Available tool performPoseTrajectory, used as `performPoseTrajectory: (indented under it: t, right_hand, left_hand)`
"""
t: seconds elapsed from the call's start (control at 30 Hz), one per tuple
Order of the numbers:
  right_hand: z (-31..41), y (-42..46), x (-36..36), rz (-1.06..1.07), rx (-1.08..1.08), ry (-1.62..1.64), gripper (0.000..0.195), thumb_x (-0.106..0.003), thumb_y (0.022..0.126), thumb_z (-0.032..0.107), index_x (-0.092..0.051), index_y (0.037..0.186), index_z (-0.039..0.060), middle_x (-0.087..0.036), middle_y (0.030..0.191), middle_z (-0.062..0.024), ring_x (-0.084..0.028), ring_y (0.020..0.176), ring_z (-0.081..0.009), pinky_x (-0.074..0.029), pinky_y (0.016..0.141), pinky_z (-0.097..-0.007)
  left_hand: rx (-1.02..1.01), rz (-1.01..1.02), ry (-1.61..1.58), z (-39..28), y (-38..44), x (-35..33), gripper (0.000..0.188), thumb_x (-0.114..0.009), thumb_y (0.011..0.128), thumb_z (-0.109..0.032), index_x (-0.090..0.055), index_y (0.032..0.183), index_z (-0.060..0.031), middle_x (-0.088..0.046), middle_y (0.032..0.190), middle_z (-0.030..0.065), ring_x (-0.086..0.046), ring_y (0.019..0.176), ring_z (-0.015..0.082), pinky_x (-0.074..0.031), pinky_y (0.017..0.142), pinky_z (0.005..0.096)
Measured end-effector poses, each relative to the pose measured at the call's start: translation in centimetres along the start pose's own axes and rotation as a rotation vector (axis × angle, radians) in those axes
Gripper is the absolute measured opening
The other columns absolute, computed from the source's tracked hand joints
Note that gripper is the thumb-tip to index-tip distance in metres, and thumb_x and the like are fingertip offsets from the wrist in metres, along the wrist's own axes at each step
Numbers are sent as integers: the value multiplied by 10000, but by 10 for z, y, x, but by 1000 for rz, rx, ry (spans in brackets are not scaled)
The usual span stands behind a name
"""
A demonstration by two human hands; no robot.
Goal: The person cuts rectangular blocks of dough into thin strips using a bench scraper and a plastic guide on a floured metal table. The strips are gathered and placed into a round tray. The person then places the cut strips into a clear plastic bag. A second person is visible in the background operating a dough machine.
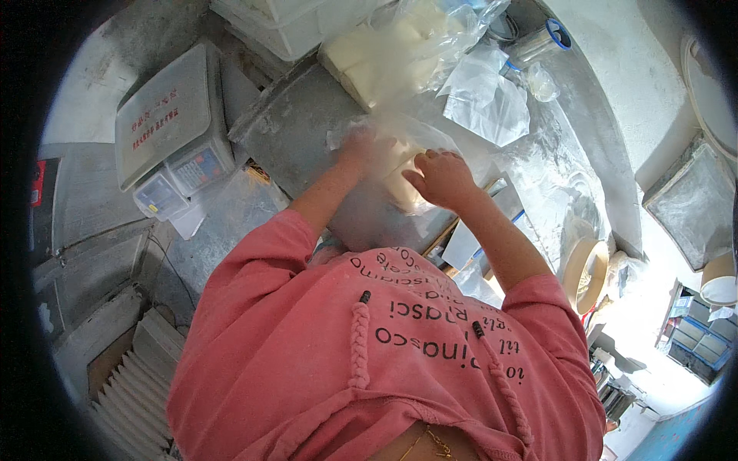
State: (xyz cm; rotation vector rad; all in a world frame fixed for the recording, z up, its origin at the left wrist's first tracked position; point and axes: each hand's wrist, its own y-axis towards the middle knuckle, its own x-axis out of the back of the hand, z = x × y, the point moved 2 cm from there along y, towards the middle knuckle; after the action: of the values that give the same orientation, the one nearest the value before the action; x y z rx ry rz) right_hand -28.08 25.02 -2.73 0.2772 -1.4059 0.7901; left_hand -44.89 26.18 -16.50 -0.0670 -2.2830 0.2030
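A pale, dough-like piece [399, 183] lies in a clear plastic bag [435, 137] on the grey worktop in front of me. My right hand [443, 177] grips the bag's right side, its fingers bent over the far edge and the thumb apart from them on the near side. At the left side of the bag is my left hand [362, 151]. A hazy smudge across the view blurs its fingers, so their hold is unclear. Beyond both hands sit larger pale slabs [351, 63], partly covered by clear plastic sheeting [455, 34].
A covered weighing scale [164, 118] bearing red writing stands left of the worktop [300, 109]. White plastic crates [288, 29] are stacked at the back. Loose plastic bags [490, 95] and a blue-rimmed clear jar [539, 43] lie back right. A round wooden-rimmed sieve [585, 275] sits at right.
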Motion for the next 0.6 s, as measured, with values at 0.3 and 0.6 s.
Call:
performPoseTrajectory:
  t: [0.3,0.6]
  right_hand:
    - [23,-41,13,443,255,-312,473,-581,790,523,-642,949,82,-635,908,-95,-560,1014,-256,-320,966,-494]
    - [19,-58,42,329,351,-192,149,-577,843,242,-595,849,94,-637,777,-67,-620,822,-238,-374,924,-428]
  left_hand:
    - [-345,-252,158,-22,-57,68,456,-638,782,-321,-556,1175,-104,-549,1141,228,-519,1067,363,-402,911,457]
    - [177,-144,-897,-16,-49,122,162,-596,816,-209,-595,802,-48,-493,571,3,-482,489,117,-426,518,305]
